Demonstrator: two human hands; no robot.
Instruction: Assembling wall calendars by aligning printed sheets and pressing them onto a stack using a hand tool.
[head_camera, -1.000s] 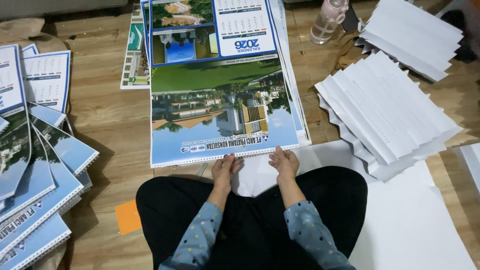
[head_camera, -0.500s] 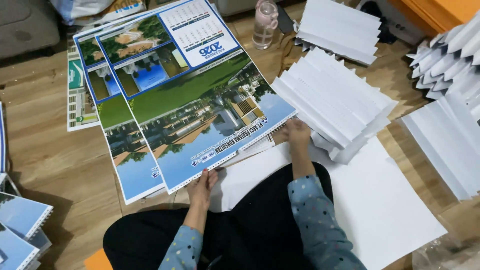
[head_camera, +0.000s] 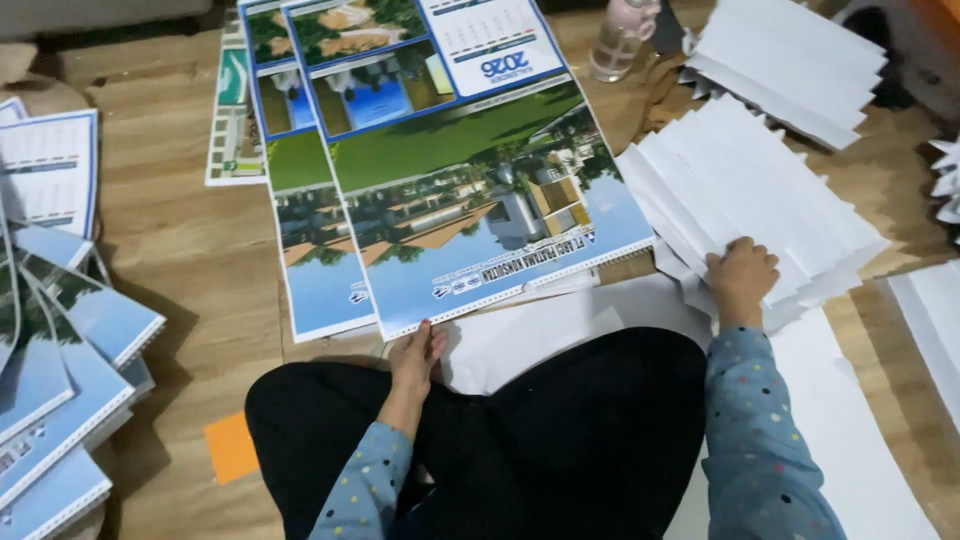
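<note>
A large printed calendar sheet (head_camera: 470, 190) with a green lawn, buildings and blue sky lies on the wooden floor in front of me, skewed over a second similar sheet (head_camera: 310, 250). My left hand (head_camera: 418, 355) pinches the top sheet's near perforated edge. My right hand (head_camera: 740, 275) rests on a fanned pile of white paper sheets (head_camera: 750, 190) to the right, fingers curled over the top sheets. My crossed legs in black trousers fill the foreground.
Several finished spiral-bound calendars (head_camera: 60, 370) are fanned at the left. Another white paper stack (head_camera: 790, 60) and a clear bottle (head_camera: 620, 40) sit at the back right. A large white sheet (head_camera: 850, 420) lies under my right side; an orange card (head_camera: 232, 447) lies near my left knee.
My right hand left the calendar's near edge and moved right onto the fanned white paper pile. The left hand still holds the calendar edge; the top sheet stays skewed.
</note>
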